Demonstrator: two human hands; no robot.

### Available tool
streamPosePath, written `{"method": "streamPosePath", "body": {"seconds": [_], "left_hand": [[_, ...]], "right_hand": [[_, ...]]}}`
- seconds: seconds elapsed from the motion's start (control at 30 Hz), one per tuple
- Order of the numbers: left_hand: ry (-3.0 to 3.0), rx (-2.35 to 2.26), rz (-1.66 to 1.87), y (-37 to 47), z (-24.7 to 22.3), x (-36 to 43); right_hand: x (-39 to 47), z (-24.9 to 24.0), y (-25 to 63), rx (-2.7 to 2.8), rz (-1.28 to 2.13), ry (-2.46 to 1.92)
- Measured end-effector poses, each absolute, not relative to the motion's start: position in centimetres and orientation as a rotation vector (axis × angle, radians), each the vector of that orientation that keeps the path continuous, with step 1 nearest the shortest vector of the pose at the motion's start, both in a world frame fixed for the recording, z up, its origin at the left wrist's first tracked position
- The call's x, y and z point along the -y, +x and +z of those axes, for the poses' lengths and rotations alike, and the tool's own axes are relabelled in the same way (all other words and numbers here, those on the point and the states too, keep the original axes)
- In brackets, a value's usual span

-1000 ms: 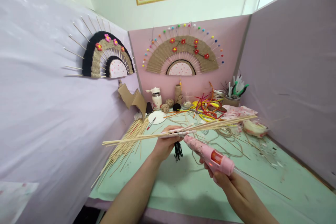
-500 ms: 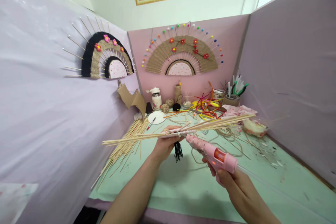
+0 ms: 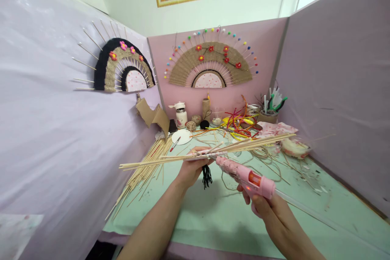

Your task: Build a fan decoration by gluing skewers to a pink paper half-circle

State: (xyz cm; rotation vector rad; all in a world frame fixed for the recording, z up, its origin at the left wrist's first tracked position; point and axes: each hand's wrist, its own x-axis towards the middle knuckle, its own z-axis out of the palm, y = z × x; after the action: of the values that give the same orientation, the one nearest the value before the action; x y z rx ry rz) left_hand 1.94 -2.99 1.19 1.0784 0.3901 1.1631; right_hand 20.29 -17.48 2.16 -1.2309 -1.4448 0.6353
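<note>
My left hand [image 3: 191, 167] is closed around the middle of a fan frame made of thin wooden sticks [image 3: 258, 142], held level above the table. The sticks spread out to both sides, and a black tassel [image 3: 206, 176] hangs beneath the hand. My right hand [image 3: 268, 207] grips a pink hot glue gun [image 3: 246, 176] by its handle. Its nozzle meets the middle of the frame beside my left fingers; whether glue is coming out is too small to tell. A clear glue stick [image 3: 292, 200] sticks out of the gun's back end.
Loose sticks [image 3: 143, 166] lie at the left of the green table [image 3: 195, 227]. Toward the back are a white bottle [image 3: 181, 115], twine balls, colourful pipe cleaners [image 3: 240, 124] and a pot of tools [image 3: 269, 115]. Finished fans [image 3: 210, 61] hang on the partitions.
Both hands, the stick frame and the glue gun stay in almost the same place. The view has shifted very slightly.
</note>
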Motion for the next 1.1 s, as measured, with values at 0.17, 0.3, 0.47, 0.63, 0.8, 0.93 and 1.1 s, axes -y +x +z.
{"method": "streamPosePath", "body": {"seconds": [0.17,0.3,0.47,0.63,0.8,0.93,1.1], "left_hand": [[1.076,-0.390,1.158,2.01,1.20,3.08],[1.072,-0.400,1.160,2.03,1.02,3.00],[1.070,-0.383,1.158,2.02,0.84,2.84],[1.060,-0.377,1.141,2.07,0.83,2.81],[1.065,-0.369,1.140,2.11,0.79,2.74],[1.076,-0.370,1.138,2.05,0.73,2.70],[1.083,-0.375,1.138,2.01,0.83,2.77]], "right_hand": [[17.51,2.35,20.30,1.453,0.624,-1.237],[17.52,2.41,20.30,1.449,0.630,-1.240],[17.56,2.36,20.36,1.455,0.620,-1.257],[17.54,2.28,20.44,1.452,0.609,-1.257],[17.50,2.51,20.47,1.434,0.601,-1.256],[17.50,2.67,20.49,1.430,0.604,-1.252],[17.57,2.72,20.58,1.434,0.608,-1.252]]}}
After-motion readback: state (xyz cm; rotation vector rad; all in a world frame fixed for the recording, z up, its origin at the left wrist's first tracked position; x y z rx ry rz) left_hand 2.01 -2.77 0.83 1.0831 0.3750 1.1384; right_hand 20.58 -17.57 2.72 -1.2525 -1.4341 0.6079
